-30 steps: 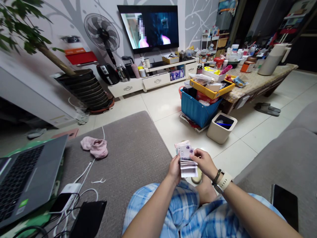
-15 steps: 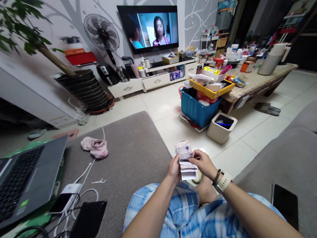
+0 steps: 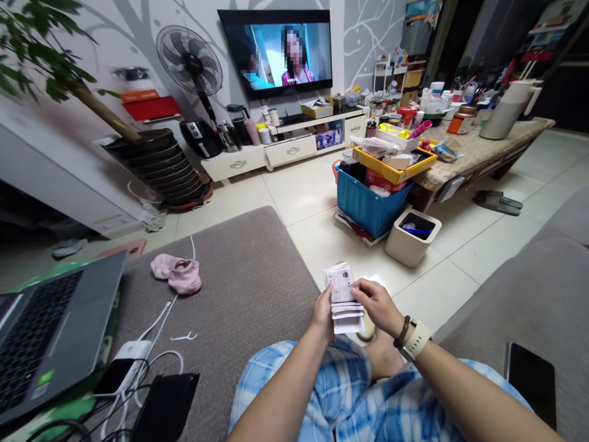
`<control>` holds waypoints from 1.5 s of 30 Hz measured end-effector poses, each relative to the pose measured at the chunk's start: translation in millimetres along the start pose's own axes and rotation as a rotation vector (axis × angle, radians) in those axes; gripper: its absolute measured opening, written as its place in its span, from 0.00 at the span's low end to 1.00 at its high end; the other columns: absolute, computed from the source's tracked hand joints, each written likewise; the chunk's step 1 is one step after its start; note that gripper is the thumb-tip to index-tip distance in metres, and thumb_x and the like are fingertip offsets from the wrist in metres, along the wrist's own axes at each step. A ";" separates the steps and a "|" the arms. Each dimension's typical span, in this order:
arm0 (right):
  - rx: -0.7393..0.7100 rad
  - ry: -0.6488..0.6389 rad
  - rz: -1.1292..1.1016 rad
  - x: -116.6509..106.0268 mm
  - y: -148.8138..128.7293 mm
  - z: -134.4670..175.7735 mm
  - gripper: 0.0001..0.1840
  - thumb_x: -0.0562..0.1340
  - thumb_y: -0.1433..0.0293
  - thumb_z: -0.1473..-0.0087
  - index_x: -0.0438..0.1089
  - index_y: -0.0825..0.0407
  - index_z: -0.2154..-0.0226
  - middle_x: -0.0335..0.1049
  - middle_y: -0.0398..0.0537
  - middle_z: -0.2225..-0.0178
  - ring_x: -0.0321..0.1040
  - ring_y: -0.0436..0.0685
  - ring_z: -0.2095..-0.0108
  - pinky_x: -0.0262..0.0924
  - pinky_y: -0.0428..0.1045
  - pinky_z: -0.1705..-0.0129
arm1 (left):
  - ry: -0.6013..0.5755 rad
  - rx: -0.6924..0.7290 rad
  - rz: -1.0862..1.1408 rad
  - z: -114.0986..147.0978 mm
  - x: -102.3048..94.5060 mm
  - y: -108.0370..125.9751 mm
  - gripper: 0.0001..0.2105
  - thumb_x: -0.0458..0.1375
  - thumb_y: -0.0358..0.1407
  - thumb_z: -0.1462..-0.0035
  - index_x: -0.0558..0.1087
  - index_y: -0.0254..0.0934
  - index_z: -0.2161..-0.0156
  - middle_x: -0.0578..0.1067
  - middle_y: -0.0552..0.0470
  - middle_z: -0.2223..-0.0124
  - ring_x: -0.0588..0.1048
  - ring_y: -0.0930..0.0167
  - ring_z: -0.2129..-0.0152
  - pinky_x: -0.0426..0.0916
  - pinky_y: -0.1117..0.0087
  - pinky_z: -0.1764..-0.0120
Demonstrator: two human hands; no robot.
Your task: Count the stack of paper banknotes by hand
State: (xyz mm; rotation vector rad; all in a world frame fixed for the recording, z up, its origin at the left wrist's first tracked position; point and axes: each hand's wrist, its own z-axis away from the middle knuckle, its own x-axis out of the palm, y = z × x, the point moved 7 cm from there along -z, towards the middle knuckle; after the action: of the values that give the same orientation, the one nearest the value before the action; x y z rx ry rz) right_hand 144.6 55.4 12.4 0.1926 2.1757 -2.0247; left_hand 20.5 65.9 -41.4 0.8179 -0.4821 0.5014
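Note:
A stack of pale purple banknotes (image 3: 342, 283) is held above my lap, with several lower ends bent over toward me in layers. My left hand (image 3: 323, 316) grips the stack along its left side, thumb on top. At the right edge, my right hand (image 3: 377, 304) pinches the top banknote between thumb and fingers. On the right wrist are a watch with a cream strap (image 3: 418, 339) and a dark beaded bracelet (image 3: 403, 331).
Left on the grey seat (image 3: 257, 270) lie a laptop (image 3: 59, 331), pink socks (image 3: 177, 273), cables and a black device (image 3: 165, 405). A phone (image 3: 531, 383) rests at my right. Ahead stand a beige bin (image 3: 412, 239), a blue box (image 3: 368, 199) and a cluttered table (image 3: 497, 144).
The banknote stack has shifted slightly left and its top note lies flatter. My right fingers have moved up a little along its edge. The television picture has changed slightly.

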 end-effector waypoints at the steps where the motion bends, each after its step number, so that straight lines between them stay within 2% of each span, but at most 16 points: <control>1: 0.006 -0.008 -0.007 0.6 0.9 -0.2 0.13 0.59 0.59 0.40 0.72 0.51 0.68 0.68 0.43 0.72 0.63 0.54 0.69 0.56 0.48 0.65 | -0.001 -0.007 0.011 -0.7 0.1 -0.5 0.13 0.55 0.38 0.37 0.78 0.29 0.61 0.82 0.43 0.68 0.81 0.63 0.73 0.75 0.63 0.61; 10: 0.041 -0.031 -0.044 2.1 8.3 -1.7 0.17 0.59 0.57 0.40 0.66 0.51 0.74 0.63 0.41 0.75 0.59 0.53 0.71 0.54 0.48 0.67 | 0.034 0.025 0.002 -1.7 -4.0 1.2 0.10 0.57 0.36 0.39 0.78 0.30 0.63 0.79 0.48 0.75 0.80 0.65 0.76 0.74 0.66 0.66; 19: 0.063 -0.003 -0.068 1.8 9.4 -1.6 0.19 0.62 0.56 0.44 0.66 0.51 0.77 0.64 0.41 0.77 0.59 0.52 0.73 0.54 0.48 0.69 | 0.018 0.004 0.020 -6.3 -7.5 -0.9 0.09 0.63 0.36 0.45 0.77 0.30 0.63 0.81 0.45 0.69 0.80 0.65 0.75 0.74 0.65 0.64; 27: 0.057 0.056 -0.061 -3.1 10.0 -0.6 0.17 0.66 0.56 0.46 0.68 0.51 0.76 0.66 0.42 0.77 0.61 0.53 0.73 0.56 0.48 0.70 | 0.007 0.033 0.013 -8.0 -7.5 -1.7 0.10 0.62 0.36 0.43 0.77 0.29 0.61 0.82 0.43 0.67 0.81 0.63 0.71 0.74 0.64 0.61; 32: 0.046 0.048 -0.063 -2.6 6.5 -0.3 0.17 0.64 0.55 0.45 0.69 0.51 0.74 0.67 0.42 0.76 0.62 0.53 0.73 0.57 0.48 0.69 | 0.012 0.048 -0.027 -7.3 -8.1 -0.6 0.11 0.59 0.36 0.40 0.78 0.29 0.60 0.81 0.44 0.69 0.80 0.65 0.75 0.73 0.66 0.64; 39: 0.035 0.029 -0.136 -0.3 2.3 0.0 0.14 0.62 0.57 0.43 0.73 0.51 0.68 0.70 0.45 0.71 0.65 0.55 0.68 0.60 0.49 0.64 | -0.023 0.051 -0.017 -5.9 -5.5 0.7 0.09 0.62 0.37 0.43 0.77 0.30 0.64 0.80 0.47 0.72 0.78 0.67 0.79 0.72 0.68 0.70; 41: 0.043 0.021 -0.145 0.1 3.4 0.0 0.13 0.62 0.58 0.43 0.73 0.51 0.66 0.70 0.44 0.70 0.66 0.55 0.68 0.60 0.49 0.64 | -0.018 0.032 -0.006 -7.1 -6.1 -0.9 0.09 0.62 0.37 0.43 0.77 0.30 0.64 0.80 0.47 0.73 0.77 0.67 0.80 0.72 0.67 0.70; 45: 0.036 -0.002 -0.151 1.2 2.4 -0.1 0.16 0.62 0.56 0.43 0.71 0.51 0.70 0.67 0.43 0.73 0.63 0.53 0.70 0.58 0.48 0.66 | -0.001 0.016 0.010 -7.4 -6.6 -1.3 0.09 0.62 0.36 0.44 0.77 0.30 0.64 0.81 0.46 0.70 0.80 0.65 0.76 0.74 0.65 0.65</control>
State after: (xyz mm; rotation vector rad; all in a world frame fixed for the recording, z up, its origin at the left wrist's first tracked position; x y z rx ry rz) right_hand 143.9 55.7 9.9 0.0312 2.2150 -2.1423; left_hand 17.6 69.4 -50.4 0.8315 -0.4834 0.5151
